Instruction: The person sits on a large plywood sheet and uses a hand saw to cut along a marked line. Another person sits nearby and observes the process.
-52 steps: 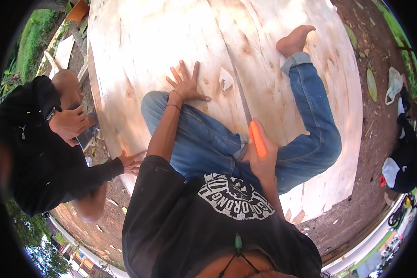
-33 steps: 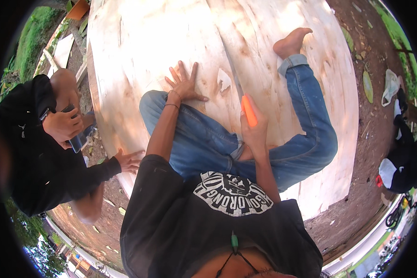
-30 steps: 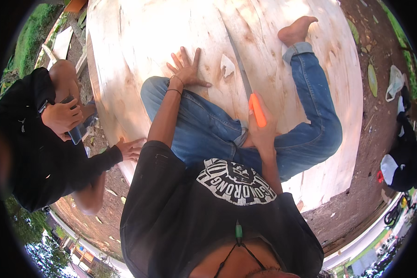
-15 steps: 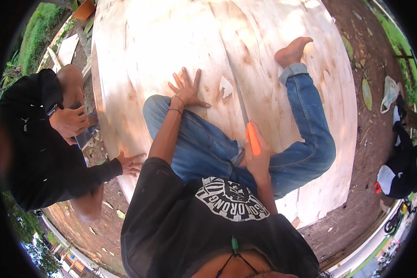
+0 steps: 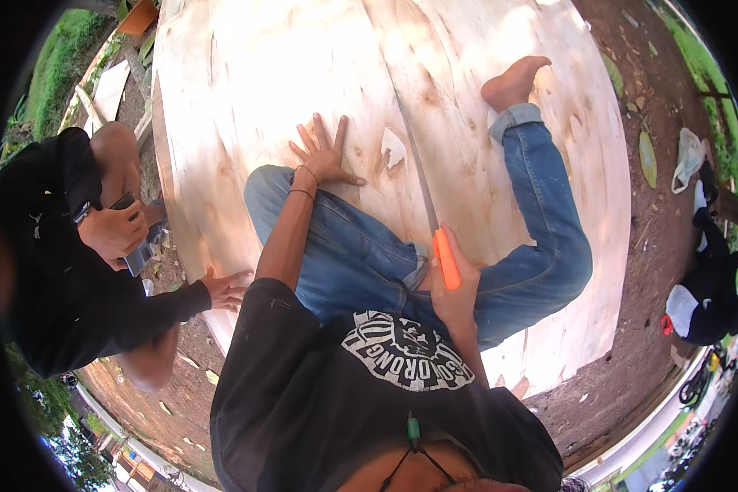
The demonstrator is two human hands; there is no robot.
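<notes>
Outdoors, brown soil (image 5: 658,225) borders the pale plywood (image 5: 467,172)

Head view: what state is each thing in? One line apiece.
Wood sheet, lying flat
Orange handle, gripped, tilted
Right hand, closed around the orange handle
Left hand, spread open on the wood sheet
Jeans cuff, rolled up
Phone, held in a co-worker's hand
White bag, crumpled on the ground

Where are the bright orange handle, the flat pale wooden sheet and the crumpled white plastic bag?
Bright orange handle (image 5: 446,260): head view, middle of its visible side.
Flat pale wooden sheet (image 5: 221,164): head view, bare surface.
Crumpled white plastic bag (image 5: 688,160): head view, its middle.
</notes>
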